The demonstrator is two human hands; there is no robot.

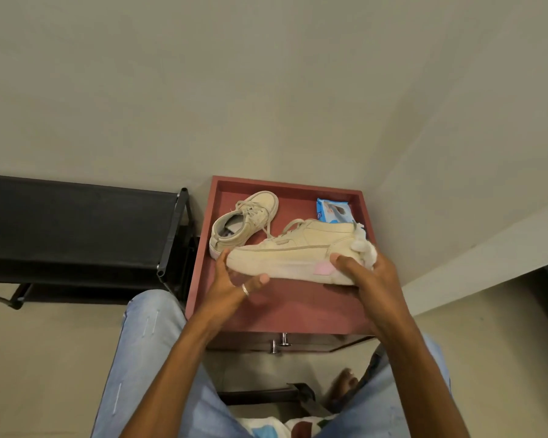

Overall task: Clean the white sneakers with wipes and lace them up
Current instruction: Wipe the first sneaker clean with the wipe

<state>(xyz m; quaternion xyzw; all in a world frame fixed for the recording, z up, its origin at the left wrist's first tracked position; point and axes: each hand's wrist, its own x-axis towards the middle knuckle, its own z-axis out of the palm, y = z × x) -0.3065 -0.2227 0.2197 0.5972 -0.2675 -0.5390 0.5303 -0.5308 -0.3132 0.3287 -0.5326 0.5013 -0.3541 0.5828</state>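
- Legs in pale blue jeans [159,358] fill the bottom of the view, nearest the camera, with two bare forearms reaching forward above them.
- A plain beige wall [266,74] takes up the whole upper half.
- A black shoe rack [76,216] stands against the wall on the left.
- Just beside it, a red cabinet [298,308] has a raised rim round its top and two metal drawer handles [279,343] on its front.
- The near sneaker [291,251], off-white with a pink patch by the heel, is held sideways over the cabinet top, toe to the left.
- The far sneaker [244,219] rests on the cabinet top behind it, toe toward the wall, laces loose.
- The left hand [234,279] grips the toe, thumb on the upper and fingers curled beneath the sole.
- The right hand [367,276] grips the heel, thumb pressed on the sole's side, fingers wrapped round the back.
- A blue pack of wipes [332,211] lies near the back right corner.
- A crumpled white wipe [366,248] is bunched between the right fingers and the heel.
- A ring [245,289] sits on one left finger.
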